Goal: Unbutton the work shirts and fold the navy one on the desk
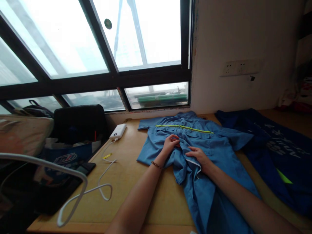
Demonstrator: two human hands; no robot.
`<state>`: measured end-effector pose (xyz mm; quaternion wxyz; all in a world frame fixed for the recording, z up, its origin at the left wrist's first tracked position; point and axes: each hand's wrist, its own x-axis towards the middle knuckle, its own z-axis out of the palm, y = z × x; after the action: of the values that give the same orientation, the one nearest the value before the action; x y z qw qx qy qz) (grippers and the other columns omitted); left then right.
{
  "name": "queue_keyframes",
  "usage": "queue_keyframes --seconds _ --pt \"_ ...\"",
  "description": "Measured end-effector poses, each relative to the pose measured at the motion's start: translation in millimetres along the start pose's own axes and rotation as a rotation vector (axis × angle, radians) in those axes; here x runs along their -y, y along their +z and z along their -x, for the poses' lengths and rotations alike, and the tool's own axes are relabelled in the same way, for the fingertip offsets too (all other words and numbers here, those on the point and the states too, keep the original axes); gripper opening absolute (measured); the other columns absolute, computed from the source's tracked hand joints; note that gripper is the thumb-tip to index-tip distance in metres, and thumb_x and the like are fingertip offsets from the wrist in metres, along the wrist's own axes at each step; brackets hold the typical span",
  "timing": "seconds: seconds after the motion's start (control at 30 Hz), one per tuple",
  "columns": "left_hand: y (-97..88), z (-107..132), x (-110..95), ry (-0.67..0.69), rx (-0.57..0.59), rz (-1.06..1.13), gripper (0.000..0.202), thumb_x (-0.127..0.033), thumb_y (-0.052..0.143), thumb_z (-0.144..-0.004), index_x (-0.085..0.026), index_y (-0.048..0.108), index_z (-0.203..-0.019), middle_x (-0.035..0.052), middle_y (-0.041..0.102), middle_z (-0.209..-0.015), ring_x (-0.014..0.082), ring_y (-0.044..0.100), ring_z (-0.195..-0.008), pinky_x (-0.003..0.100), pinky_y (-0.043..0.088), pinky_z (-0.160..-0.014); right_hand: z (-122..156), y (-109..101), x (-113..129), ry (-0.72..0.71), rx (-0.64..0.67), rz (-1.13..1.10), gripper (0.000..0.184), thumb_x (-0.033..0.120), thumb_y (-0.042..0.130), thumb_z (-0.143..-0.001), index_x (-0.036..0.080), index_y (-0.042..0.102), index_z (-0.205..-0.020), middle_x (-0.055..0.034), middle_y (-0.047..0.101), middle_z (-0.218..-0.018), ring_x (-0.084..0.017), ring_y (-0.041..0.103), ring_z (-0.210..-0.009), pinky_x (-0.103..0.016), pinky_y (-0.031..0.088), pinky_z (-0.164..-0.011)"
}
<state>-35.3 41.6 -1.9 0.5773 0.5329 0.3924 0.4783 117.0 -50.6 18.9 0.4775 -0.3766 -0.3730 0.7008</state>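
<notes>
A light blue short-sleeved work shirt (220, 148) is spread on the wooden table, with a yellow-green stripe across its chest and flapped pockets below the stripe. My left hand (171, 143), a beaded bracelet at its wrist, pinches the shirt's front near the middle of the chest. Just to the right, my right hand (198, 158) grips the bunched front edge, fingers and thumb on the cloth. A thin white line curves beneath that hand; whether it is trim or a cord I cannot tell. The lower part of the shirt hangs in folds toward the table's near edge.
A white power bank (118, 131) with a white cable (103, 180) lies left on the table (133, 188). Dark blue clothing (275, 152) with white lettering lies at right. A black chair (79, 123) and bags stand left; a window and wall socket (241, 67) are behind.
</notes>
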Motion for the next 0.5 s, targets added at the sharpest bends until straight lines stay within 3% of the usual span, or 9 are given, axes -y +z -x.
queue_keyframes --seconds 0.5 --pt "1.8 6 -2 -0.018 -0.048 0.021 0.014 -0.015 0.060 -0.061 -0.014 0.056 -0.074 -0.0018 0.057 -0.053 0.0100 0.055 -0.048 0.022 0.046 -0.052 18 26 3 -0.112 -0.066 -0.133 0.026 0.028 0.073 -0.056 0.018 0.063 -0.077 0.0014 0.064 -0.066 -0.012 0.057 -0.052 -0.023 0.044 -0.052"
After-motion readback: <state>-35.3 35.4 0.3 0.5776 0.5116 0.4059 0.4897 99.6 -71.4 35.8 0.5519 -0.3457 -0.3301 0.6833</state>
